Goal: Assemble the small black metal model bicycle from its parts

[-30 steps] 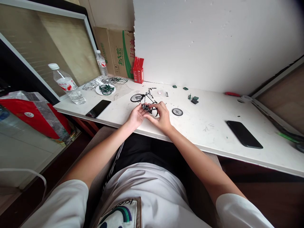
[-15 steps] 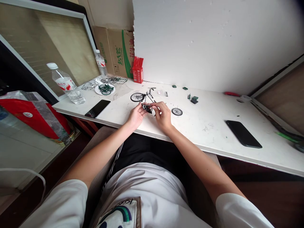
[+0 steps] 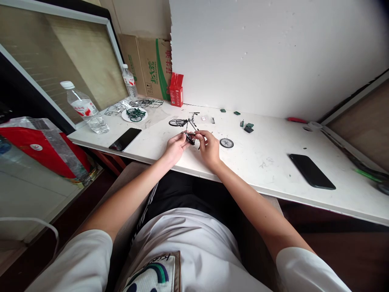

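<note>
Between my two hands is a small black model bicycle (image 3: pixel 178 122), tilted, with one spoked wheel and its handlebar pointing away from me. My left hand (image 3: pixel 176 147) is closed on the dark lower part of the frame. The thumb and fingers of my right hand (image 3: pixel 209 148) pinch the same area from the other side. Exactly which small part the right fingertips touch is hidden. A loose spoked wheel (image 3: pixel 226 142) lies flat on the white table just right of my right hand.
Behind the bicycle lie small green pieces (image 3: pixel 237 113). A white plate (image 3: pixel 124 116) with green bicycle parts, a phone (image 3: pixel 125 139) and a water bottle (image 3: pixel 86 109) stand left. Another black phone (image 3: pixel 312 171) lies right. A red box (image 3: pixel 176 90) stands at the back.
The bicycle has turned slightly in my hands: its wheel now looks flatter and sits a little further right. My left fingers have shifted on the frame.
</note>
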### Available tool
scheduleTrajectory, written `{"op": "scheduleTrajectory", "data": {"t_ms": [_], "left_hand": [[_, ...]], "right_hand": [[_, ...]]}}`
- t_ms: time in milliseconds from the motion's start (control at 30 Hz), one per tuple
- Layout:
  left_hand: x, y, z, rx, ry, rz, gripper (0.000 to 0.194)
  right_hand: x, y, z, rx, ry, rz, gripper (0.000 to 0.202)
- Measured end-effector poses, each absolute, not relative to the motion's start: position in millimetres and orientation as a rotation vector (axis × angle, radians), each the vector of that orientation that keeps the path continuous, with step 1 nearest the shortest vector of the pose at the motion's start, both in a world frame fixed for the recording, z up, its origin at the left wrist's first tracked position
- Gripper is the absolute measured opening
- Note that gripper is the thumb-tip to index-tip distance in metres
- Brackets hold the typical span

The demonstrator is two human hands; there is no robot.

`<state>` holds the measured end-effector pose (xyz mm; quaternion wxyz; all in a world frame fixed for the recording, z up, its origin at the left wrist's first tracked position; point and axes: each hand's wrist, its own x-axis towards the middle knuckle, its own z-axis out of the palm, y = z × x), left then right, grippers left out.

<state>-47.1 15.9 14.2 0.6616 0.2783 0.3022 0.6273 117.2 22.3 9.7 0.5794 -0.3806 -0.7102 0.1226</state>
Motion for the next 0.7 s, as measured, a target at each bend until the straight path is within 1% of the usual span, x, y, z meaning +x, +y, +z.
{"op": "scheduleTrajectory", "data": {"t_ms": [100,167,367,700], "left_hand": [[-45.1,15.8,13.0,0.624,0.736,1.458,0.028],[-43.6,15.4,11.1,0.649,0.774,1.505,0.032],[-39.9,11.6,6.6,0.824,0.834,1.686,0.034],[-39.5,14.8,1.5,0.812,0.818,1.696,0.034]], "right_hand": [[117.8,21.9,9.1,-0.875,-1.633,0.302,0.046],[117.9,21.4,8.8,-0.864,-1.610,0.312,0.044],[117.7,20.2,9.3,-0.932,-1.643,0.320,0.047],[118.0,20.0,6.5,-0.932,-1.654,0.310,0.046]]}}
